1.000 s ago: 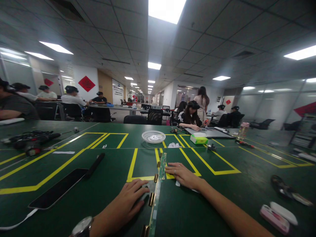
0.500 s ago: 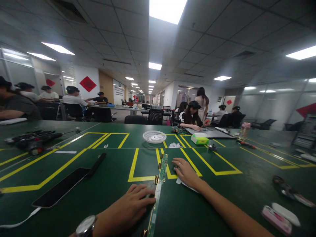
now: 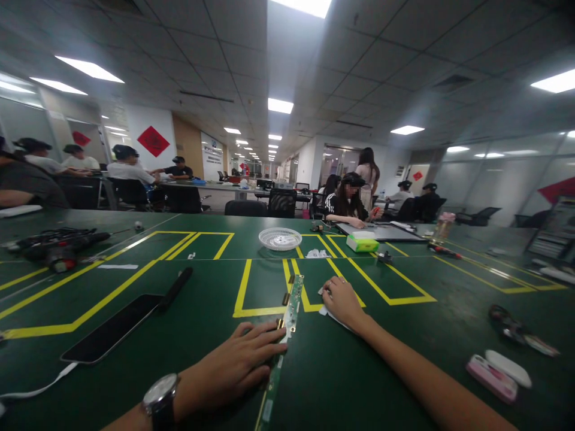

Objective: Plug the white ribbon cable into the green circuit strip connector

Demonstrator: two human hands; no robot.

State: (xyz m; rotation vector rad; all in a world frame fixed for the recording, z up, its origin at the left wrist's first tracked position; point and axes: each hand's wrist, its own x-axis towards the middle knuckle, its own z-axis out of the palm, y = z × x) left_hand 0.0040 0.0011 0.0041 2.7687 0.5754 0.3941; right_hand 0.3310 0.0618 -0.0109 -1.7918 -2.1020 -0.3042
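Note:
A long, narrow green circuit board (image 3: 294,302) with gold-coloured tabs along its left edge lies on the green table, running away from me. My left hand (image 3: 236,362), with a watch on the wrist, rests across its middle, fingers stretched out and covering part of it. To the right of the board, my right hand (image 3: 344,302) has its fingers curled down over a thin white sheet (image 3: 336,318), perhaps paper. A bit of white shows by the fingertips, and the rest lies under the hand and wrist.
A white round basket (image 3: 280,239) stands beyond the board. Left are a black phone (image 3: 114,329) with a white cable and a power tool (image 3: 60,257). Right are a tissue pack (image 3: 362,243) and a pink case (image 3: 492,378). A co-worker (image 3: 348,203) sits across the table.
My right hand's fingers have curled in from being stretched out. My left hand has slid forward along the board. The view has tilted slightly downward.

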